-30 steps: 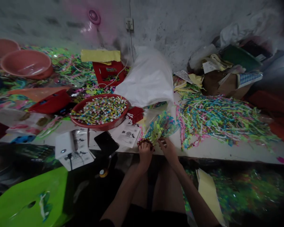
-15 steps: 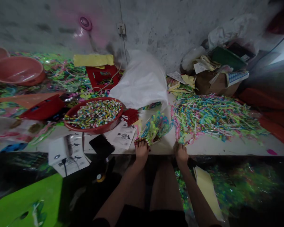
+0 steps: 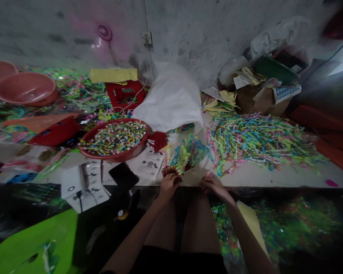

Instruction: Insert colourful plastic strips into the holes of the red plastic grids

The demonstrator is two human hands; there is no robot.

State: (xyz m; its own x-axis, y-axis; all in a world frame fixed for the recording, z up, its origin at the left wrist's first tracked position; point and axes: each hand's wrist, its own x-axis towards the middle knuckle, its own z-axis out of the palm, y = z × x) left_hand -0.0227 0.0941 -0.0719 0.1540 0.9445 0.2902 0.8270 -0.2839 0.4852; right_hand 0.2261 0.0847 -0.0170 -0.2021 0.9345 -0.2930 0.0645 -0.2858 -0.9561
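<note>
My left hand (image 3: pixel 168 185) is at the table's front edge, fingers curled over the near edge of a dark red, dotted holder (image 3: pixel 171 169). Several blue, green and yellow plastic strips (image 3: pixel 190 153) stand up from that holder in a row. To the right, my right hand (image 3: pixel 213 186) is closed at the table edge, thumb and fingers pinched together. A thin pink strip (image 3: pixel 215 166) runs up from its fingertips toward the pile. A large pile of loose coloured strips (image 3: pixel 254 140) spreads over the table on the right.
A red basin (image 3: pixel 125 155) full of small coloured pieces stands left of the holder, near stacked red racks (image 3: pixel 159 141). Behind is a white sack (image 3: pixel 171 99). A black phone-like slab (image 3: pixel 122 176) and printed papers (image 3: pixel 150 166) lie front left. A green stool (image 3: pixel 54 236) is below.
My right hand has moved left, from the near edge of the strip pile toward the holder, with a pink strip in its fingers. My left hand has shifted slightly at the holder.
</note>
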